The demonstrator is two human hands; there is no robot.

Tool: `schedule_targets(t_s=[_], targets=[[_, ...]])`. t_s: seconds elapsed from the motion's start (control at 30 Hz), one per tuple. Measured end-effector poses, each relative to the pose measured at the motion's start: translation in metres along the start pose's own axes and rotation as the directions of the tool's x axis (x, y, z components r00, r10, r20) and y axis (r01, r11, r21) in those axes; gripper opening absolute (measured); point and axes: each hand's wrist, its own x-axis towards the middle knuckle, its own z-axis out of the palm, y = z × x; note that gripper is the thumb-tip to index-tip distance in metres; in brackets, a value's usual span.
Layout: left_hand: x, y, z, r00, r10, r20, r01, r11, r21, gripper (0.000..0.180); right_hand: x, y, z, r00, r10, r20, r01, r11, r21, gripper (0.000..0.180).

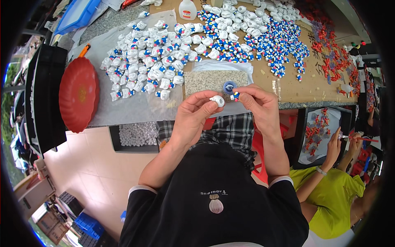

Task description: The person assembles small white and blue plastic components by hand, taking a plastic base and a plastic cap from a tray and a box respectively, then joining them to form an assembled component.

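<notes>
White toy head piece [217, 100] pinched in left hand [193, 115]; small blue-red-white part [235, 96] pinched in right hand [259, 105], both held over workbench's near edge [312, 104], above blue glue cap [229, 87] on granite slab [205, 81].

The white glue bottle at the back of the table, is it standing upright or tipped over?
Upright: the white glue bottle stands on its base.

My one head camera looked steeply down, close over both hands, the worktable [288, 88] filling twelve o'clock.
</notes>
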Motion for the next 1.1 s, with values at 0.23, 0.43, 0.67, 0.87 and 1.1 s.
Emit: schedule_targets(t_s=[0.23,0.43,0.67,0.87,1.1], targets=[[-0.001,-0.004,0.012,0.997,0.071,-0.027,-0.071,0.997,0.0,0.024,-0.003,0.007,0.012,0.991,-0.13,0.042,0.134,0.98,-0.146,0.016],[-0.002,-0.007,0.009,0.983,0.178,-0.047,-0.171,0.978,0.121,0.022,-0.01,0.015,0.029,0.966,-0.251,-0.066,0.239,0.96,-0.148,0.015],[-0.006,0.011,0.004,0.985,0.166,-0.038,-0.155,0.965,0.21,0.022,-0.006,0.01,0.037,0.993,-0.122,0.005,0.122,0.993,-0.004,0.017],[0.013,0.069,-0.021,0.866,0.486,-0.116,-0.248,0.619,0.745,0.022,0.015,0.005,0.026,0.985,-0.17,-0.026,0.168,0.984,-0.062,0.023],[0.051,0.152,-0.104,0.426,0.883,0.198,0.148,-0.283,0.947,0.026,0.042,0.013,-0.031,0.893,-0.37,-0.257,0.141,0.772,-0.62,0.017]])
